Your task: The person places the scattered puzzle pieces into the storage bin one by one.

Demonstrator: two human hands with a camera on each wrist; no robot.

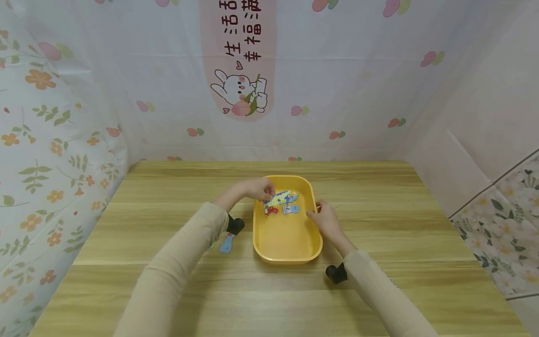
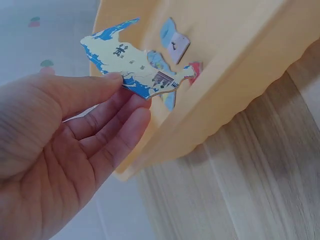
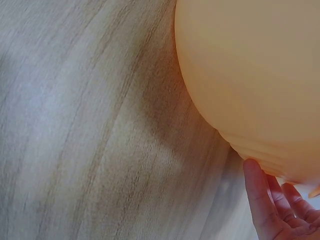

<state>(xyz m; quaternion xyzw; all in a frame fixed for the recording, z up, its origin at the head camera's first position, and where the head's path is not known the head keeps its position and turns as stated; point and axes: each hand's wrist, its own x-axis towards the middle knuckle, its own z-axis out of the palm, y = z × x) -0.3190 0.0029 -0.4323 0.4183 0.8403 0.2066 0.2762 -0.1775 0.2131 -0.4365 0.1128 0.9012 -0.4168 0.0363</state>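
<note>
My left hand [image 1: 258, 188] is over the far left part of a yellow tray [image 1: 286, 243]. Between thumb and fingers it pinches a flat map-shaped puzzle piece [image 2: 135, 62], pale yellow with blue edges and small dark print. Inside the tray, close by, lie a blue and lilac piece [image 1: 291, 209], a red piece [image 1: 273, 211] and a light blue piece [image 2: 159, 61] that the held one partly covers. At the tray's right side my right hand [image 1: 326, 220] grips the rim, thumb at the edge and fingers along the outer wall.
A blue piece [image 1: 226, 243] lies on the wooden table [image 1: 189, 182] left of the tray, beside the left sleeve, with a green bit partly hidden by it. Black wrist mounts [image 1: 336, 274] stick out at both wrists. A patterned cloth [image 1: 320, 84] hangs behind the table.
</note>
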